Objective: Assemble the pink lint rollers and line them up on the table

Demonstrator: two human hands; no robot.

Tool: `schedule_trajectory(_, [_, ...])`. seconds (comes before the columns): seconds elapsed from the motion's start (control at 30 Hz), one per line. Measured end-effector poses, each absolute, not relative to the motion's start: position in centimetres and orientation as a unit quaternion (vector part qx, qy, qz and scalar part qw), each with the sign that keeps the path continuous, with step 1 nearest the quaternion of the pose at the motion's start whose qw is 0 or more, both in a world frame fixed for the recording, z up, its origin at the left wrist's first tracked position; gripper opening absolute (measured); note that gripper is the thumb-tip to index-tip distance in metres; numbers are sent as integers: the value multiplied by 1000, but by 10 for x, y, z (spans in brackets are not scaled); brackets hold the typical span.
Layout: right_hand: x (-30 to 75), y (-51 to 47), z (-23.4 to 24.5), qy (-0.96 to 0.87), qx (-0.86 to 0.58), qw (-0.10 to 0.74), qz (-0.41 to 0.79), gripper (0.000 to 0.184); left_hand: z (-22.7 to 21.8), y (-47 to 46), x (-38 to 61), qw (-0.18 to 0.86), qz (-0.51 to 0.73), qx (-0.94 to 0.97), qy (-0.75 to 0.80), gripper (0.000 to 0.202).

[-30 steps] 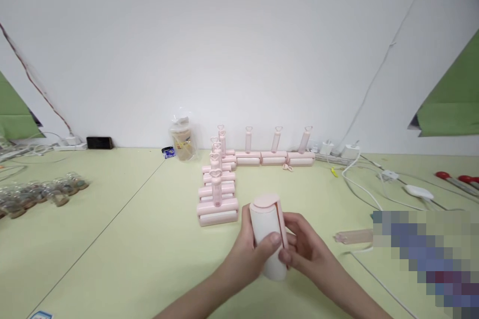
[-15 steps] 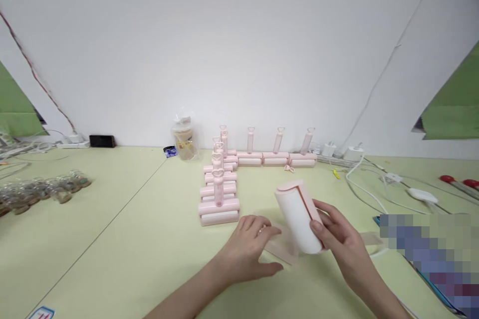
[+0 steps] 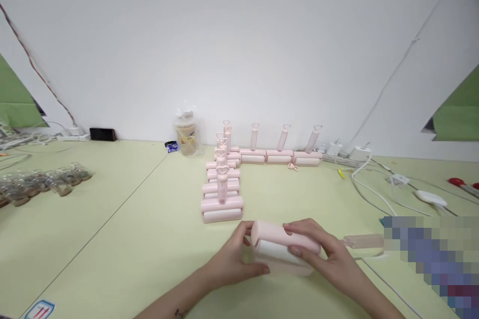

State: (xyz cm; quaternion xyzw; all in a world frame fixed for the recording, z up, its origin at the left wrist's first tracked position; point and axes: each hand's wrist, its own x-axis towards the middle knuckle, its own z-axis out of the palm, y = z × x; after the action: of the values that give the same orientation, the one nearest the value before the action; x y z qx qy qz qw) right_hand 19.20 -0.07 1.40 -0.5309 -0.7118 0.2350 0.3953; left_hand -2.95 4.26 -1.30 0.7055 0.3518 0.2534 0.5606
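A pink and white lint roller head (image 3: 281, 247) lies sideways on the pale green table (image 3: 130, 239), low in the middle of the view. My right hand (image 3: 326, 255) grips it from the right, fingers over its pink cover. My left hand (image 3: 234, 258) touches its left end, thumb and fingers around it. Just behind stands a column of finished pink rollers (image 3: 222, 194) with upright heart-topped handles. A loose pink handle (image 3: 362, 241) lies on the table to the right of my right hand.
A second row of pink rollers (image 3: 280, 155) runs along the wall. A plastic jar (image 3: 186, 135) stands left of it. Small glass bottles (image 3: 41, 183) sit at far left. White cables and chargers (image 3: 368, 174) spread at right, beside a blurred patch.
The roller went from upright in both hands, to tilted in my right hand alone, to lying sideways on the table. My left hand came back to its left end.
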Motion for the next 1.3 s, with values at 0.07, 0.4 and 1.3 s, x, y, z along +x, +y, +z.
schedule_trajectory(0.07, [192,0,15,-736,-519,371,226,24,-15,44,-30,560,260,706,346,62])
schedule_trajectory(0.4, [193,0,21,-778,-515,289,215,21,-16,47,-29,505,279,757,307,49])
schedule_trajectory(1.3, [264,-7,32,-692,-674,212,149,35,-21,43,-32,493,275,766,308,63])
